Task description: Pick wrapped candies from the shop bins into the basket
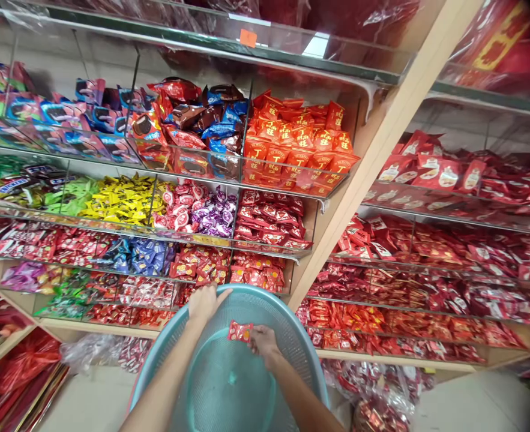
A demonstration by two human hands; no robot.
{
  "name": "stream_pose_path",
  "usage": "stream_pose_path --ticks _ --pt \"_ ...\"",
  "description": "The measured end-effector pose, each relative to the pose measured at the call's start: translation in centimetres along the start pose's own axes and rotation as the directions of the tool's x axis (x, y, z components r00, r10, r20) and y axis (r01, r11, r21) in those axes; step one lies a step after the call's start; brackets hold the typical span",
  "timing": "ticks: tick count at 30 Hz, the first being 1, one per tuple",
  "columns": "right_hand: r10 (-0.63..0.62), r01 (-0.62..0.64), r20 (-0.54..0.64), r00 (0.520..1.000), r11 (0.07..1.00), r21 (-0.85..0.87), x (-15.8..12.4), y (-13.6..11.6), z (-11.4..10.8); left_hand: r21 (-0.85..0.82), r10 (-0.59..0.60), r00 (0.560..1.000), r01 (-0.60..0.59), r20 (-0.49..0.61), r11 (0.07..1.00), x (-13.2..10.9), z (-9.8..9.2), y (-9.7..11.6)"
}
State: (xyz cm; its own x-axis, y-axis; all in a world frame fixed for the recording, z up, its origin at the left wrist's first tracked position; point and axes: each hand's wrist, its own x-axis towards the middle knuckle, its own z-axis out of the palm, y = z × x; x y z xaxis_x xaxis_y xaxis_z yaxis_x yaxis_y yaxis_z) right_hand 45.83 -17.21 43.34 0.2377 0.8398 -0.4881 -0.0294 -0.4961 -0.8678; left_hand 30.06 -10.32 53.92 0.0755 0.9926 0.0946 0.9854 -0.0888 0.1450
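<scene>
A teal plastic basket (pixel 292 321) with perforated walls stands in front of me, below the shelves. My left hand (pixel 204 305) is closed over its far rim, with the thumb lying along the edge; the other fingers are partly hidden beyond it. Inside the basket's opening, my right hand (pixel 263 345) pinches a small red candy packet (pixel 238 331) with yellow spots between thumb and fingers. Just past the far rim are bins of similar red candy packets (pixel 258 273), close to my left hand.
Tiered shelves with clear dividers hold yellow candies (pixel 123 198), purple candies (pixel 217 213) and orange-red packets (pixel 301 141). A slanting wooden upright (pixel 359 174) separates the right shelves. Plastic bags of candy (pixel 382 390) lie on the floor at right.
</scene>
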Motion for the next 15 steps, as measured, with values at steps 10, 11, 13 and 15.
stream_pose_path --ticks 10,11,13,15 --pt "-0.641 0.469 -0.145 0.754 0.679 -0.566 -2.3 -3.9 -1.4 -0.011 -0.020 1.000 0.020 0.004 1.000 0.1 0.0 0.1" --pt "-0.699 0.520 -0.141 0.702 0.637 -0.569 -2.4 -5.1 -1.7 -0.009 -0.021 1.000 0.021 0.000 1.000 0.1 0.1 0.1" --pt "-0.761 0.562 -0.168 0.627 0.591 -0.579 -2.0 -7.6 -2.5 -0.010 -0.021 1.000 0.021 -0.003 1.000 0.2 0.2 0.0" --pt "-0.769 0.528 -0.197 0.608 0.576 -0.624 -1.2 -9.8 -3.4 -0.014 -0.022 1.000 0.022 0.002 1.000 0.2 0.3 0.0"
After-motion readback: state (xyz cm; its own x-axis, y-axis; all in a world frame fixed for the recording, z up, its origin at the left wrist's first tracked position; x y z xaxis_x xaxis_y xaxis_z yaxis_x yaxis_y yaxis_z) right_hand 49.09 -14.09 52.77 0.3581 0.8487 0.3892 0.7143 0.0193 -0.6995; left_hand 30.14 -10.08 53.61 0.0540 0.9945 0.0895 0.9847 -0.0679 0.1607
